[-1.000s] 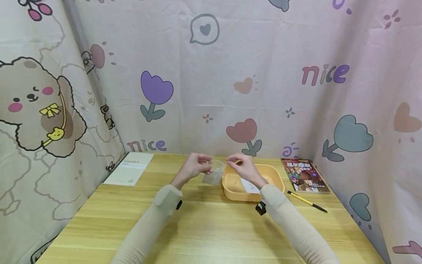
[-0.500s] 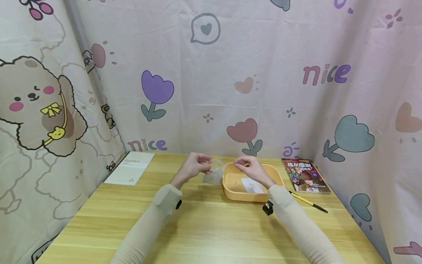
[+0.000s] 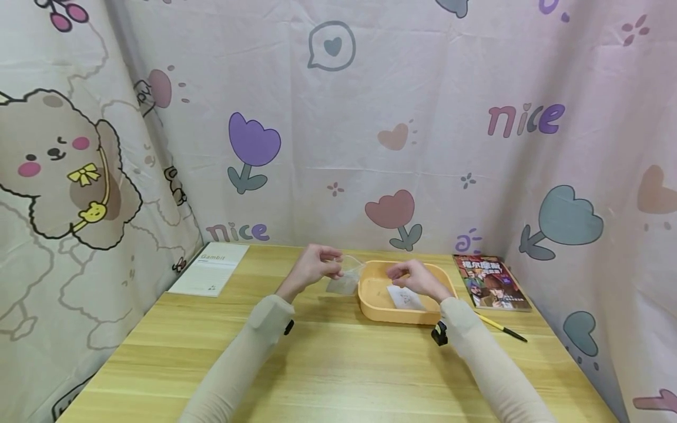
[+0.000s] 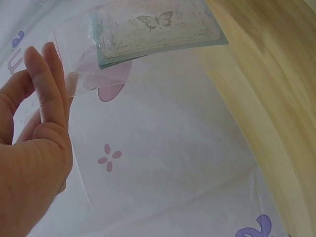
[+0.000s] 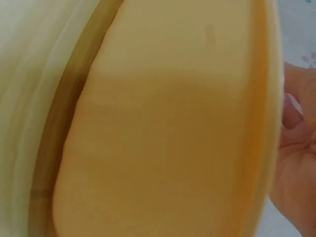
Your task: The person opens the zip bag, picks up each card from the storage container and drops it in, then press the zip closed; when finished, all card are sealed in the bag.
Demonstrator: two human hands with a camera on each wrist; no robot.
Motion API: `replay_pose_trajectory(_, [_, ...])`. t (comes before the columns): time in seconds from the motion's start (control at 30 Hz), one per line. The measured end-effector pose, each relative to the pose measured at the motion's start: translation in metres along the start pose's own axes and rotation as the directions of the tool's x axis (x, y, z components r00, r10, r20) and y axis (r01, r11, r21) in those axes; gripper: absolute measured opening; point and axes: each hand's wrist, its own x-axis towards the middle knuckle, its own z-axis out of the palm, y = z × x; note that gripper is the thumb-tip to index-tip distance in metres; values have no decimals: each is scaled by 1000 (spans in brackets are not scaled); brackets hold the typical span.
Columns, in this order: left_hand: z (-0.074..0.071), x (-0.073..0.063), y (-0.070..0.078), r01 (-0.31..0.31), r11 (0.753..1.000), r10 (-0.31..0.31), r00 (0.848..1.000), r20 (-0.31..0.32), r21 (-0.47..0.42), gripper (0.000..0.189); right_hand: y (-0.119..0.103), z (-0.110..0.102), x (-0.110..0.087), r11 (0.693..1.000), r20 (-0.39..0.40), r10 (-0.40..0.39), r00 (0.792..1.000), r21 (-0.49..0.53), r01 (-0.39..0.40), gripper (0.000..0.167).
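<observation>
My left hand pinches the edge of a clear plastic bag left of the yellow basket. In the left wrist view, a card with a butterfly print shows inside the bag, beyond the fingers. My right hand hovers over the basket with loosely bent fingers, nothing visible between them. Below it, a white printed card lies in the basket. In the right wrist view the basket's wall fills most of the picture and hides part of the right hand.
A white notebook lies at the table's back left. At the right are a comic-style magazine and a yellow-and-black pen. A patterned curtain hangs around the wooden table.
My right hand has moved right, away from the bag's opening and over the basket, uncovering more of the card. The left hand stays with the bag. The head view has shifted slightly.
</observation>
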Motion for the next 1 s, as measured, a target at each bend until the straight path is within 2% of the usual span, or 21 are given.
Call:
replay_pose_trajectory(0.1, [0, -1, 0, 1, 1000, -1, 1000, -4, -2, 38, 8, -2, -3, 1000, 29, -13, 999, -14, 13, 28])
replay_pose_trajectory(0.23, [-1, -1, 0, -7, 1000, 7, 1000, -8, -7, 38, 22, -8, -10, 996, 25, -86, 996, -26, 86, 29])
replay_pose_trajectory(0.33, [-1, -1, 0, -2, 1000, 2, 1000, -6, -1, 38, 32, -11, -14, 994, 37, -104, 994, -30, 105, 30])
replay_pose_trajectory(0.4, [-1, -1, 0, 2, 1000, -2, 1000, -3, 6, 37, 38, -12, -15, 997, 47, -65, 997, -40, 67, 30])
replay_pose_trajectory(0.57, [0, 0, 2, -9, 1000, 9, 1000, 4, 0, 36, 46, -12, -14, 993, 48, 96, 994, -78, -93, 34])
replay_pose_trajectory(0.8, [-1, -2, 3, 2, 1000, -2, 1000, 0, 6, 35, 48, -11, -14, 975, 69, 168, 983, -159, -155, 44])
replay_pose_trajectory(1.0, [-1, -2, 3, 2, 1000, -2, 1000, 0, 7, 35, 52, -7, -15, 969, 95, 173, 980, -195, -153, 45])
